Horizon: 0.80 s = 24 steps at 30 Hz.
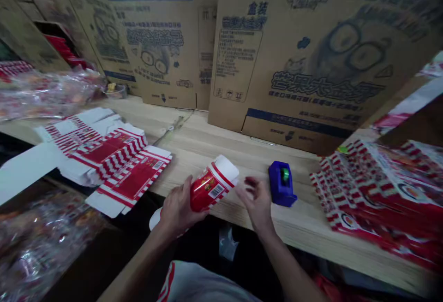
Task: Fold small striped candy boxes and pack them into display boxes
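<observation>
My left hand (178, 207) is wrapped round a red and white box (212, 183) with a white end, held tilted over the near edge of the wooden table (207, 143). My right hand (256, 200) hovers just right of the box with its fingers apart and nothing in them. A blue tape dispenser (282, 183) with a green roll stands on the table right beside my right hand.
Flat red and white striped carton blanks (110, 159) lie in a loose heap at the left. A stack of printed red cartons (380, 191) fills the right. Large brown cardboard boxes (311, 62) wall off the back. Clear plastic bags (44, 90) of goods lie at far left.
</observation>
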Each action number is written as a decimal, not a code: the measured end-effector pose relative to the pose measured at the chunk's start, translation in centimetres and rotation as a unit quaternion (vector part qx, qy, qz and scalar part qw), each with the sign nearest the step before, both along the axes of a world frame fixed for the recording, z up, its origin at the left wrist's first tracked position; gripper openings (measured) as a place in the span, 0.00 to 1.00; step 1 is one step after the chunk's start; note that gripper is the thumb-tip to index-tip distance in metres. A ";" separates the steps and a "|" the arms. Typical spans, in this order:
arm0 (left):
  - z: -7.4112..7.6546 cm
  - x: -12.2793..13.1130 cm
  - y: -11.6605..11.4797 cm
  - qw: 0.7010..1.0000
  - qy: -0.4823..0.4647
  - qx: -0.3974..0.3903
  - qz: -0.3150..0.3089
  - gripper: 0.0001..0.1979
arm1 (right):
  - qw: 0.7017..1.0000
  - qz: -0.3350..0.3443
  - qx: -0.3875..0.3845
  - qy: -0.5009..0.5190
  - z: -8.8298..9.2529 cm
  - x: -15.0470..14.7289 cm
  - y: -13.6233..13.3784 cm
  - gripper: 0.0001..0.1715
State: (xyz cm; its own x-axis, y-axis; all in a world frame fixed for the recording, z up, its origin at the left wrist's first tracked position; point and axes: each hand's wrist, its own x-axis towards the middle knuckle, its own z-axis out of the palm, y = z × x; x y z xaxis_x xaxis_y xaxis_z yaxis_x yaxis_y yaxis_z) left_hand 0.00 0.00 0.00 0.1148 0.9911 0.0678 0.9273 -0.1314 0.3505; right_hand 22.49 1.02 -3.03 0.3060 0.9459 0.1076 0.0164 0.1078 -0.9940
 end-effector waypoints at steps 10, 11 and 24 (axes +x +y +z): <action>-0.9 5.4 -2.2 0.992 -0.055 0.089 -0.069 0.53 | 0.976 0.149 -0.028 0.154 0.8 -0.4 -4.9 0.23; -0.9 5.4 -2.1 0.991 -0.032 0.101 -0.078 0.55 | 0.983 0.103 -0.008 0.153 1.4 0.5 -4.6 0.24; -6.7 6.7 -0.8 0.979 0.098 -0.035 -0.174 0.66 | 0.986 0.100 -0.127 -0.038 -3.1 6.4 0.7 0.23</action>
